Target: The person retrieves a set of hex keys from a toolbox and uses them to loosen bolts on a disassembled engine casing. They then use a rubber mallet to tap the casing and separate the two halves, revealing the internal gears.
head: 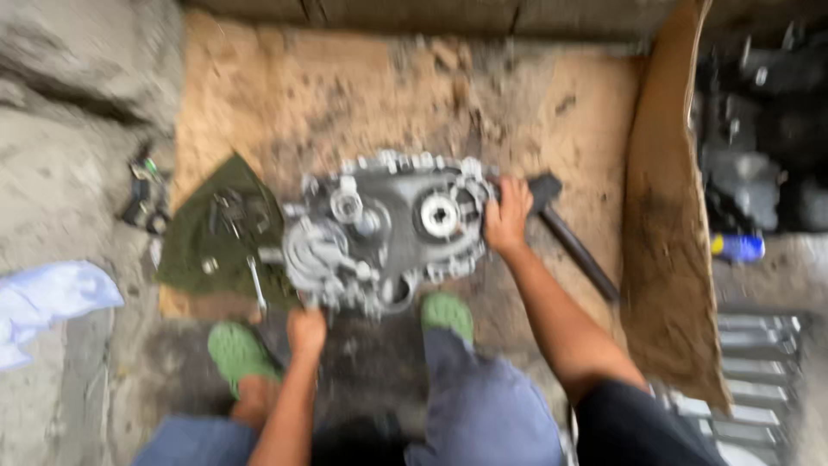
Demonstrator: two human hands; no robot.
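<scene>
Grey cast-metal engine casing point(388, 229), lumpy and ribbed, with round bosses and a bright circular bearing seat toward its right end; lying flat on a worn, stained sheet of brown cardboard point(345, 86), just ahead of two green rubber clogs point(237, 349).

Left of the casing: a dark green cloth point(207, 237), crumpled, strewn with small metal parts, a slim shiny tool on its edge nearest the casing. Right of the casing: a black hammer point(565, 233), long handle angled away.

Left hand point(306, 332) at the casing's near-left corner, fist-like, forearm straight up from below; clamped or merely pressing, impossible to tell through the blur. Right hand point(507, 216) wrapped over the casing's right rim, fingers curled on the metal, arm stretched out diagonally.
</scene>
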